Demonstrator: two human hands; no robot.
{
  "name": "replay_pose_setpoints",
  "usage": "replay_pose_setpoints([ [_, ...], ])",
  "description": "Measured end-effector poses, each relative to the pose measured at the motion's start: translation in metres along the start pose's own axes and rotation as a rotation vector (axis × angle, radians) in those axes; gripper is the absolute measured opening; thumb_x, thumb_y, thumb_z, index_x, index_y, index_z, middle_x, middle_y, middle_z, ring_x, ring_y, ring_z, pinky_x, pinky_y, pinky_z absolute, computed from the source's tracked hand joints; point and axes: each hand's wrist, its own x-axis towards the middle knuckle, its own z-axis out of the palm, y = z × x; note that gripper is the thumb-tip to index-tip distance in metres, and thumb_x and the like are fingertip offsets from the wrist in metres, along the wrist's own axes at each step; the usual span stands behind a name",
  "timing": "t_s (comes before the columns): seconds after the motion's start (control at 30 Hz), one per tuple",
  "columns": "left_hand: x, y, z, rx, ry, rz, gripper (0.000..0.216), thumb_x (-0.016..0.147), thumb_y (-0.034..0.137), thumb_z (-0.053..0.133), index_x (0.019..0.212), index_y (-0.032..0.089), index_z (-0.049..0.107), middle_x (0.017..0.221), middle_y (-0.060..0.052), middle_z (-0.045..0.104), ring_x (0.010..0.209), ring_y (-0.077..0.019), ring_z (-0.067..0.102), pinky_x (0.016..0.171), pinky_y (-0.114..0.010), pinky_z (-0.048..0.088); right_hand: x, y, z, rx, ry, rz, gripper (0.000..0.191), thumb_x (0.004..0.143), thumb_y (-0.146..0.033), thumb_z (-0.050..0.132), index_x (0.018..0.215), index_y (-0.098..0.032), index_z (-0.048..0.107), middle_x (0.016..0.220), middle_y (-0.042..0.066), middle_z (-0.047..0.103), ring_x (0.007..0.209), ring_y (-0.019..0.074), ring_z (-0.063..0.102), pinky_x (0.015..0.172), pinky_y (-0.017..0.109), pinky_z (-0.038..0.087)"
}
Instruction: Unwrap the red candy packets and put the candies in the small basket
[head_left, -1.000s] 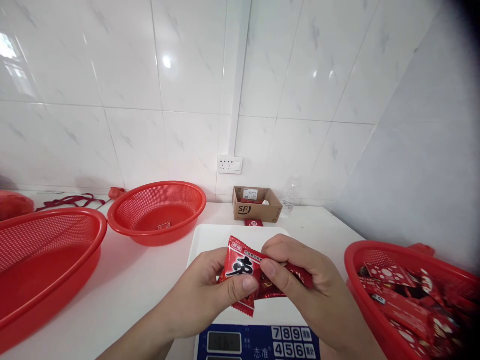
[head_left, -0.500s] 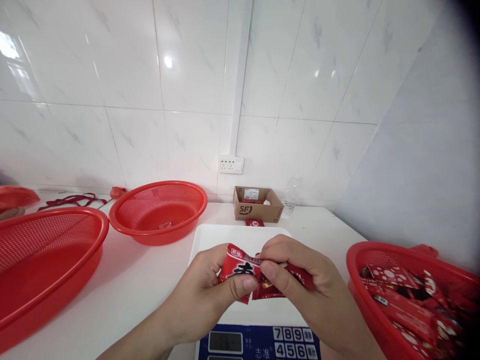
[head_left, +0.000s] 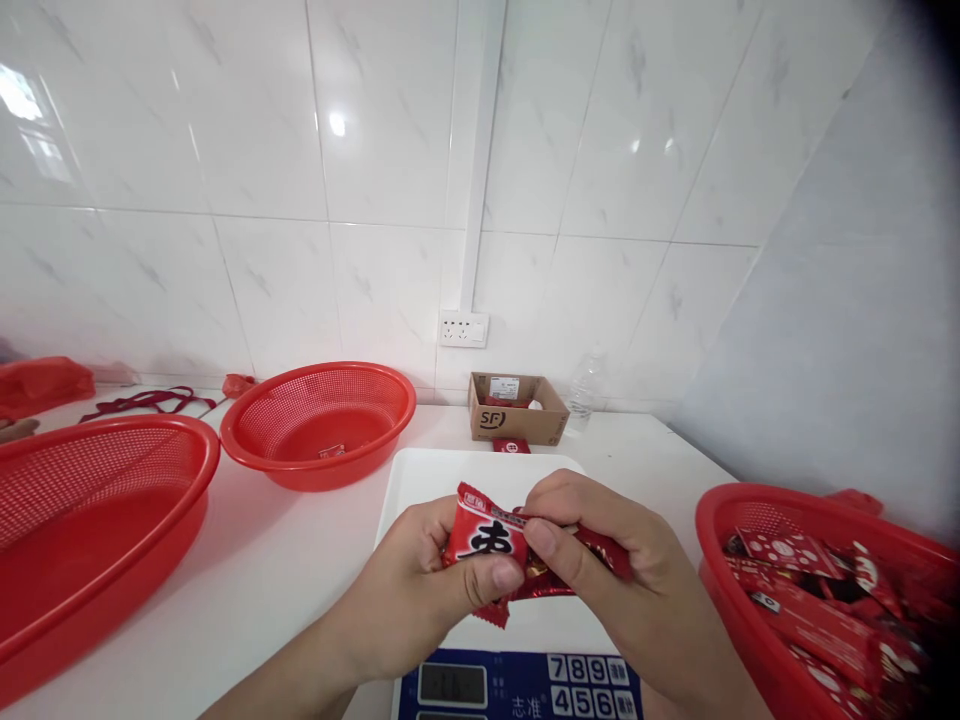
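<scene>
My left hand (head_left: pixel 431 580) is closed on a bright red candy packet (head_left: pixel 486 540) with a large black character, its thumb across the front. My right hand (head_left: pixel 604 545) pinches a darker red packet (head_left: pixel 551 580) against its right side; the fingers cover much of it. The two packets overlap or touch, and whether they are joined I cannot tell. Both hands are above the white pan (head_left: pixel 427 470) of a digital scale, whose blue keypad panel (head_left: pixel 525 690) with a grey display shows below them.
On the right stands a red basket (head_left: pixel 712 510) full of red packets. Two red mesh baskets, a far one (head_left: pixel 322 480) with a small packet inside and a near one (head_left: pixel 150 540), stand left. Behind the scale are a cardboard box (head_left: pixel 517 415) and a clear bottle (head_left: pixel 585 390).
The bright red packet in my left hand has turned a little and shows more of its black character. The gap between its lower edge and the darker packet has closed.
</scene>
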Motion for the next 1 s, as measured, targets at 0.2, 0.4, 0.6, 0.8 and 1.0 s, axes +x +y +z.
replay_pose_setpoints([
  [0.2, 0.007, -0.001, -0.003, 0.021, -0.039, 0.001, 0.040, 0.076, 0.055, 0.070, 0.078, 0.016, 0.059, 0.069, 0.001, 0.053, 0.063, -0.0115, 0.048, 0.061, -0.024, 0.048, 0.002, 0.004, 0.003, -0.025, 0.099, 0.064, 0.025, 0.087, -0.030, 0.059, 0.064, -0.022, 0.060, 0.062, -0.002, 0.054, 0.057, 0.0133, 0.050, 0.050, 0.023, 0.043],
  [0.4, 0.010, -0.003, -0.007, 0.176, -0.004, 0.078, 0.044, 0.085, 0.058, 0.057, 0.082, 0.015, 0.059, 0.073, -0.003, 0.057, 0.067, -0.0147, 0.052, 0.065, -0.029, 0.050, 0.004, 0.006, 0.003, -0.051, 0.158, 0.140, 0.025, 0.086, -0.037, 0.062, 0.065, -0.022, 0.061, 0.062, -0.002, 0.055, 0.057, 0.0138, 0.052, 0.051, 0.022, 0.050],
  [0.6, 0.009, -0.004, -0.010, 0.222, 0.170, 0.178, 0.042, 0.092, 0.055, 0.048, 0.084, 0.016, 0.061, 0.076, -0.003, 0.060, 0.070, -0.0162, 0.053, 0.066, -0.027, 0.045, 0.005, 0.015, 0.009, 0.001, -0.023, 0.279, 0.033, 0.085, -0.052, 0.063, 0.081, -0.020, 0.066, 0.070, 0.001, 0.064, 0.060, 0.0162, 0.061, 0.056, 0.027, 0.058],
  [0.8, 0.006, -0.008, -0.008, 0.304, 0.149, 0.185, 0.044, 0.096, 0.054, 0.039, 0.089, 0.016, 0.061, 0.082, -0.003, 0.061, 0.071, -0.0156, 0.050, 0.064, -0.025, 0.040, 0.004, 0.021, 0.019, 0.035, -0.302, 0.347, 0.048, 0.076, -0.065, 0.067, 0.083, -0.017, 0.063, 0.066, 0.000, 0.056, 0.058, 0.0151, 0.052, 0.051, 0.027, 0.055],
  [1.0, 0.004, -0.008, -0.006, 0.348, 0.112, 0.150, 0.044, 0.096, 0.055, 0.036, 0.082, 0.017, 0.054, 0.078, -0.002, 0.055, 0.070, -0.0158, 0.049, 0.063, -0.025, 0.039, 0.002, 0.018, 0.020, 0.169, -0.371, 0.359, 0.061, 0.073, -0.076, 0.059, 0.086, -0.016, 0.061, 0.065, -0.002, 0.047, 0.057, 0.0136, 0.048, 0.052, 0.026, 0.054],
])
